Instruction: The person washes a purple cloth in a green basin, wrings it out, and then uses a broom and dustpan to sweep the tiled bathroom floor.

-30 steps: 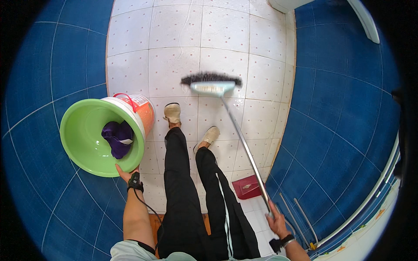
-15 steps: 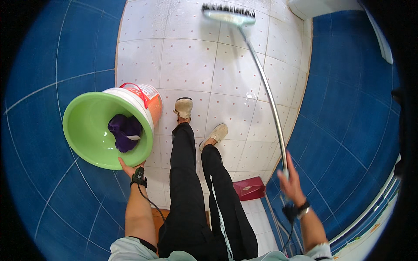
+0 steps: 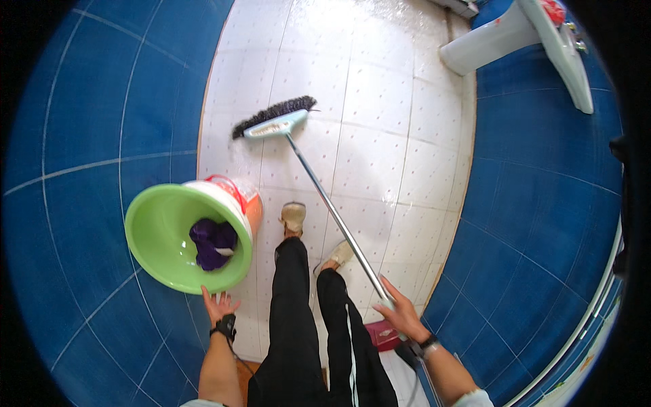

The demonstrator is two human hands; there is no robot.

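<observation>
My right hand [image 3: 403,315] is closed around the metal handle of a broom [image 3: 330,209]. The broom's pale blue head [image 3: 277,126] with dark bristles is over the floor left of the middle, beyond my feet. My left hand [image 3: 220,308] has its fingers spread, with a fingertip at the near rim of a green basin [image 3: 157,256]. That basin sits tilted on top of a white and orange bucket [image 3: 253,207] with a red handle. A bunched purple cloth [image 3: 213,243] lies in the basin.
White floor tiles [image 3: 366,156] run between blue tiled walls, looking wet at the far end. A white washbasin pedestal [image 3: 488,46] stands at the far right. A dark red plastic thing [image 3: 384,335], perhaps a dustpan, is beside my right leg. My shoes [image 3: 293,216] are on the tiles.
The broom head has swung left and nearer to me, and my right hand has moved left with the handle. My left hand's fingers are more spread. The whole view has shifted.
</observation>
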